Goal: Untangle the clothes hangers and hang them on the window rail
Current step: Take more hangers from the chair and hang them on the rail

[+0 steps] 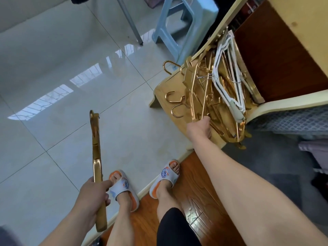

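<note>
A tangled pile of gold hangers (200, 91) lies on a low wooden stool (165, 89) at the right, with a few white hangers (229, 71) on top of it. Several gold hooks stick out to the left of the pile. My right hand (202, 126) reaches into the near edge of the pile and grips thin gold hanger bars there. My left hand (95, 194) at the lower left grips a single gold hanger (95, 150), seen edge on, pointing away from me over the floor. No window rail is in view.
A pale blue plastic stool (179, 23) stands behind the wooden stool, next to a grey metal leg (131, 22). A wooden cabinet (276, 55) and a patterned cushion (292, 119) are at the right. My slippered feet (142, 185) stand where glossy tile (71, 68) meets wood floor.
</note>
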Demonstrator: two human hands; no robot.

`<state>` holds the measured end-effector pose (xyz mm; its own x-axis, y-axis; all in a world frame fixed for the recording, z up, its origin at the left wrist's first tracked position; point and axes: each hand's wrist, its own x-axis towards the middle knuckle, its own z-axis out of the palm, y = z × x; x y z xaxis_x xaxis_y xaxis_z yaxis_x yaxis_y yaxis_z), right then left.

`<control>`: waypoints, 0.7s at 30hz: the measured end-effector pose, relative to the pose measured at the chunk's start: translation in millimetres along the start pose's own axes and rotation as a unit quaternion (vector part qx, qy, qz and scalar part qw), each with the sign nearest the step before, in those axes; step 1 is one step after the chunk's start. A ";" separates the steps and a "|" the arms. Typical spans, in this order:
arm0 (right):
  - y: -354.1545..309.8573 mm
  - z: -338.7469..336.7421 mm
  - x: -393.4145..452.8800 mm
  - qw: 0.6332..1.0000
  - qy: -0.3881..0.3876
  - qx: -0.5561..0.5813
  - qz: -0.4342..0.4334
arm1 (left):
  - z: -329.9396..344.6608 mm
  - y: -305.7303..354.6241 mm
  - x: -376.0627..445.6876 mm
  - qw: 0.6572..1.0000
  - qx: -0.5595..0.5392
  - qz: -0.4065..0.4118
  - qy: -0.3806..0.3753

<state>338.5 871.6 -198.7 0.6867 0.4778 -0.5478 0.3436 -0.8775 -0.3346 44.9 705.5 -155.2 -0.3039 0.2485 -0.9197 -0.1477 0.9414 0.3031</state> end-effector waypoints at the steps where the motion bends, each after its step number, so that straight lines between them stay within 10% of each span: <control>1: 4.5 -1.8 1.5 1.000 0.003 0.000 0.001 | 0.1 -1.0 0.4 1.000 0.009 0.002 -0.001; 21: 79.0 -25.5 -17.4 0.994 -0.096 -0.036 -0.046 | -1.0 4.4 -5.3 1.000 0.019 0.002 -0.009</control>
<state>370.0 793.0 -196.0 0.5178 0.5486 -0.6564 0.4491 -0.8274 -0.3373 44.9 708.0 -148.7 -0.2866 0.2555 -0.9233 -0.1116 0.9483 0.2970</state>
